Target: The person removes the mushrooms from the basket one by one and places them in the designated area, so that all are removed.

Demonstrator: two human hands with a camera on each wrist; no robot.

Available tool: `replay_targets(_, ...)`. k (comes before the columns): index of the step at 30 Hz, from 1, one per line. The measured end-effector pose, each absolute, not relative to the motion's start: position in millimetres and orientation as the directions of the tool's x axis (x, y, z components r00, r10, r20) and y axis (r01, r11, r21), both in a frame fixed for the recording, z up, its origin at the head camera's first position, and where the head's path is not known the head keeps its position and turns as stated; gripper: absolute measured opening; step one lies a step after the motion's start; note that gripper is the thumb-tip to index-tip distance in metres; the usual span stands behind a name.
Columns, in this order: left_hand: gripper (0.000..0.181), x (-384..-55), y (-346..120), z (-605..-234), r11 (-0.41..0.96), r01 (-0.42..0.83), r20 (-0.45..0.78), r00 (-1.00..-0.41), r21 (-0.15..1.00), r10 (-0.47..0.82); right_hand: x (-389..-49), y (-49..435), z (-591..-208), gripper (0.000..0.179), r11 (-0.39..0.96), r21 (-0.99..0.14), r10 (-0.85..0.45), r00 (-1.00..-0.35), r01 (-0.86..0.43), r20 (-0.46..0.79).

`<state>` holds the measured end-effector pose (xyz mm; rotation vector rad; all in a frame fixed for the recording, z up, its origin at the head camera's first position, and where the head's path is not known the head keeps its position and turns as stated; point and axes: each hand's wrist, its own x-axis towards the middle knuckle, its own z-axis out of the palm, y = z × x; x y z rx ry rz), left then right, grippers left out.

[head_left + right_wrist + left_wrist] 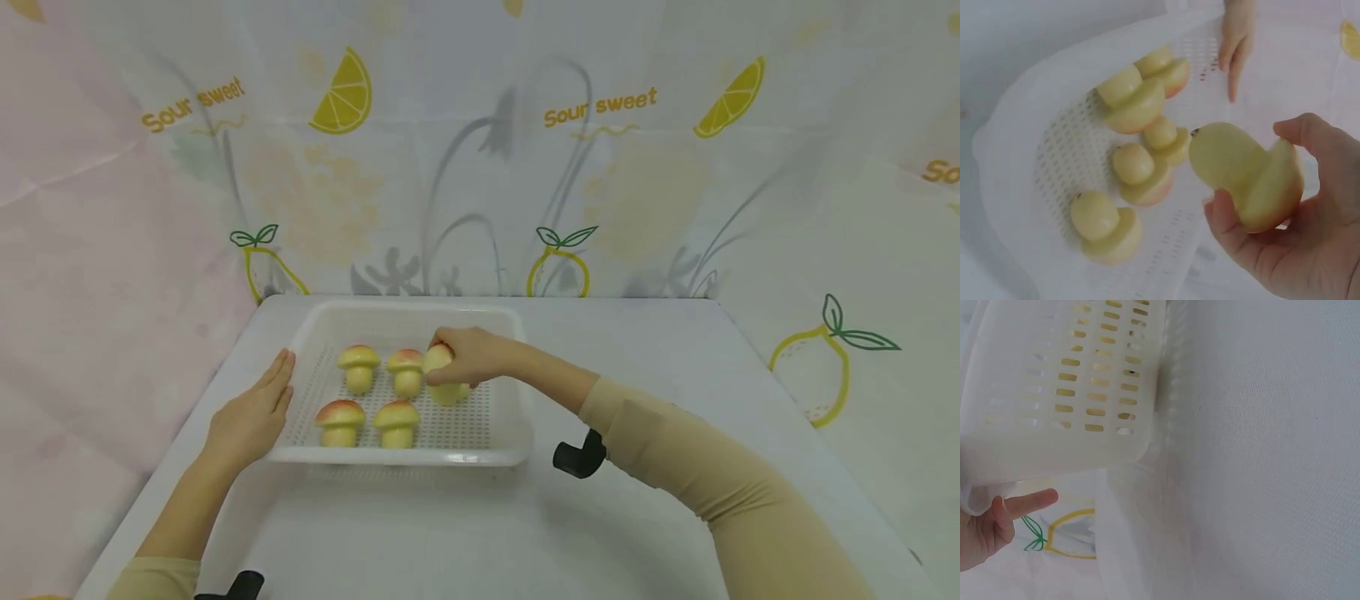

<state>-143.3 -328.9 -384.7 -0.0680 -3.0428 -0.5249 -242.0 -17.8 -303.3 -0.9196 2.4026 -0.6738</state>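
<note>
A white plastic basket (397,457) with a slotted bottom holds several yellow toy mushrooms with reddish caps, among them a front-left toy mushroom (341,423) and a back-left toy mushroom (358,367). Over the basket's right half, my right hand (474,354) pinches one toy mushroom (1229,156) by its cap between thumb and fingers. Another toy mushroom (448,394) lies in the basket just below that hand, partly covered by it. At the basket's left side, my left hand (251,417) rests against the rim with straight fingers.
The basket stands toward the back left of a white table (622,533). Behind it hangs a lemon-printed cloth (450,192), which also covers the sides. A black wrist mount (581,456) sticks out below the right forearm.
</note>
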Motion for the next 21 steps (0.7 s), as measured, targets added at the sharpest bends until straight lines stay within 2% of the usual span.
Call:
replay_targets(6, 0.053, -142, -328, -384, 0.939, 0.049, 0.057, -0.998, 0.340, 0.032, -244, -24, -291, 0.035, 0.559, -0.561, -0.731, -0.682, -0.611, 0.014)
replay_targets(13, 0.053, -141, -328, -384, 0.940, 0.051, 0.064, -0.997, 0.337, 0.032, -239, -25, -285, 0.033, 0.478, -0.526, -0.679, -0.676, -0.703, 0.287)
replay_targets(21, 0.053, -141, -329, -385, 0.942, 0.060, 0.071, -0.997, 0.331, 0.038, -239, -23, -282, 0.040, 0.451, -0.341, -0.678, -0.566, -0.824, 0.469)
